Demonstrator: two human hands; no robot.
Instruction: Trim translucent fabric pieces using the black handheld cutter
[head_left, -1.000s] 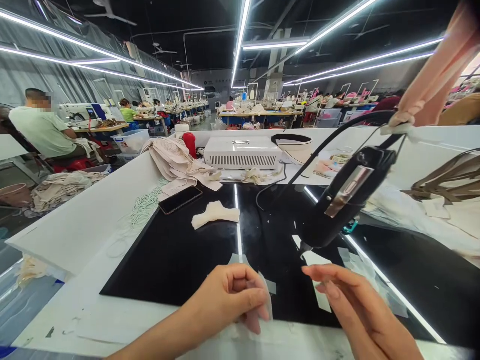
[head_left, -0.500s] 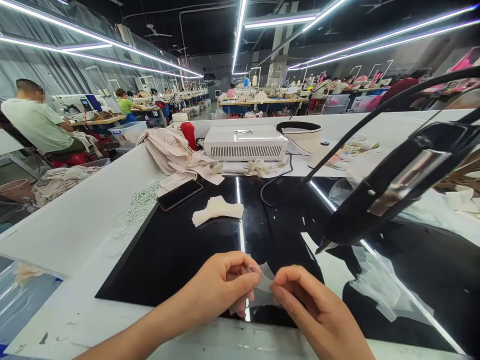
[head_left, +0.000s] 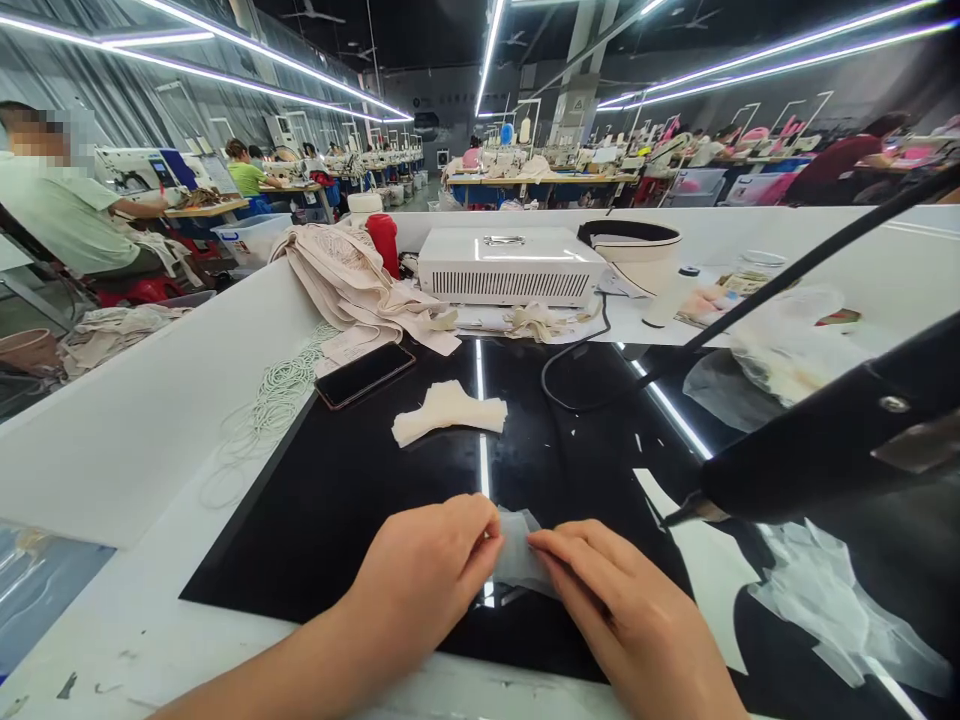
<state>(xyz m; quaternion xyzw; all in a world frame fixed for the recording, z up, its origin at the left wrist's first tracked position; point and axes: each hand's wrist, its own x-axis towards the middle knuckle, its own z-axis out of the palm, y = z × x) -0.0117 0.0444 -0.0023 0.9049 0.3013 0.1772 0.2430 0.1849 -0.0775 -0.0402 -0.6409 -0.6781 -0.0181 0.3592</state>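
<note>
My left hand (head_left: 427, 575) and my right hand (head_left: 626, 610) pinch a small translucent white piece of film (head_left: 517, 555) between them, low over the glossy black work surface (head_left: 352, 500). A black hanging tool (head_left: 840, 450) with a pointed tip and a metal clip hangs at the right, its tip a little right of my right hand. A folded cream fabric piece (head_left: 448, 411) lies on the black surface beyond my hands.
A black phone (head_left: 365, 374), a pile of cream garments (head_left: 341, 280), a red bottle (head_left: 385, 243), a white vented box (head_left: 510, 266) and a bowl (head_left: 634, 250) sit farther back. White elastic loops (head_left: 274, 395) lie left. Translucent scraps (head_left: 825, 600) lie right. Other people sew at distant tables.
My right hand came in from the right and took hold of the film with my left. The view tilted down and the hanging tool swung toward the right edge.
</note>
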